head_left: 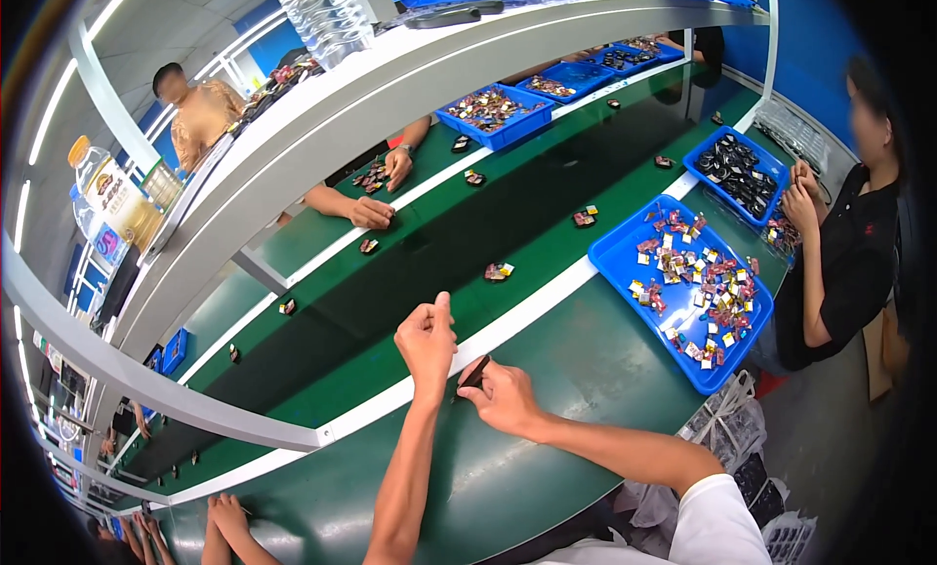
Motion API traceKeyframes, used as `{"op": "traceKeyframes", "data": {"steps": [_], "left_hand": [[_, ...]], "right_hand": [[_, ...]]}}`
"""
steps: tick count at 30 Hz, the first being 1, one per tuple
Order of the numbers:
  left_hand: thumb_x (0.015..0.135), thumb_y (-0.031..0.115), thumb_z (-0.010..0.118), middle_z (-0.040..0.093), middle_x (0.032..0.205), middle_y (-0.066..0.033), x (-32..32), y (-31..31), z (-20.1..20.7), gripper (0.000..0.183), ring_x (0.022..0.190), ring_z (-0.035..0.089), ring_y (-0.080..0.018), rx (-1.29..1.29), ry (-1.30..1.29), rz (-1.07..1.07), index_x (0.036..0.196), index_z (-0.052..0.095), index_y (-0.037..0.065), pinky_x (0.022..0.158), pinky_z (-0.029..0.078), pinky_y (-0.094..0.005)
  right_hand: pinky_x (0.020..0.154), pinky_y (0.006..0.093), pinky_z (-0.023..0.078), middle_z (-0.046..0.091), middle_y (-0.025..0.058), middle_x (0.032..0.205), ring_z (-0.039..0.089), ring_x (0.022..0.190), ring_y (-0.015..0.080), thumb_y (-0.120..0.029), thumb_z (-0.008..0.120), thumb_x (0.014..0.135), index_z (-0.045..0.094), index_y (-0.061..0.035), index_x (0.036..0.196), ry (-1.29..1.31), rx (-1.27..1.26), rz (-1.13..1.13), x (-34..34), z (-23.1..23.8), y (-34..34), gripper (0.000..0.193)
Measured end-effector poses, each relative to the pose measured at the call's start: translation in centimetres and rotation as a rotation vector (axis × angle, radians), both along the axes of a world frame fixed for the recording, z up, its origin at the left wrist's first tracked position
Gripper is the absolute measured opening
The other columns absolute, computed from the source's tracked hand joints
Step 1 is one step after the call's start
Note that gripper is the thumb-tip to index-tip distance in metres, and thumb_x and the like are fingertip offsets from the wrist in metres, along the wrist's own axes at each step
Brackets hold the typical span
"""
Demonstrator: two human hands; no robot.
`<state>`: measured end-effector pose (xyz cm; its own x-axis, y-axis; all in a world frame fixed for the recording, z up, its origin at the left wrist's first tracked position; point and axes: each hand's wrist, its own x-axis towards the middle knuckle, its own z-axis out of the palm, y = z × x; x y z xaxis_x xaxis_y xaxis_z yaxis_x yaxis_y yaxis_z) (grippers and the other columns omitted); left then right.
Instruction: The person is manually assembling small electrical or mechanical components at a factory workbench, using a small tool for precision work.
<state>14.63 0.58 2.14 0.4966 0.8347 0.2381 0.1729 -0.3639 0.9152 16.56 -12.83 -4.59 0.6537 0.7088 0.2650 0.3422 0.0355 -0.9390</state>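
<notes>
My right hand [503, 399] grips a small flat black plastic piece [475, 372] between thumb and fingers, just above the green worktop [576, 370]. Close beside it, my left hand [427, 345] is raised at the white strip along the belt, its fingers curled in and its thumb pointing up. Whatever those fingers hold, if anything, is hidden. Beyond my hands, a small circuit-board assembly [498, 271] with a white and yellow part lies on the dark green conveyor belt [420, 282].
At right, a blue tray [705, 382] holds many small red boards; behind it a blue bin [691, 163] has black parts. A co-worker [839, 233] sits there. Across the belt, another person's hands [371, 212] handle parts. A white shelf [322, 165] runs overhead at left.
</notes>
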Motion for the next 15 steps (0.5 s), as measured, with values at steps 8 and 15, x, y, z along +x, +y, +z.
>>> {"op": "traceKeyframes", "data": {"steps": [8,15], "left_hand": [[0.093,0.003,0.066,0.075,0.094,-0.0113,3.2,5.1,-1.3,0.020,0.067,0.070,-0.0142,-0.062,0.046,-0.189,0.109,0.075,-0.003,0.050,0.053,-0.0274],[0.090,0.007,0.070,0.076,0.088,-0.0101,9.1,7.9,-3.4,0.021,0.067,0.070,-0.0147,-0.084,0.234,-0.361,0.109,0.075,-0.002,0.052,0.057,-0.0295]], "right_hand": [[0.058,0.0412,0.047,0.063,0.0080,0.068,0.058,0.058,0.0272,-0.015,0.077,0.087,0.067,-0.0094,0.098,-0.011,0.029,0.013,0.3,0.1,-0.3,0.016],[0.049,0.0322,0.035,0.049,0.0013,0.055,0.040,0.046,0.0129,-0.009,0.082,0.083,0.071,-0.0088,0.095,-0.066,0.125,-0.024,-0.4,-0.6,0.1,0.016]]}}
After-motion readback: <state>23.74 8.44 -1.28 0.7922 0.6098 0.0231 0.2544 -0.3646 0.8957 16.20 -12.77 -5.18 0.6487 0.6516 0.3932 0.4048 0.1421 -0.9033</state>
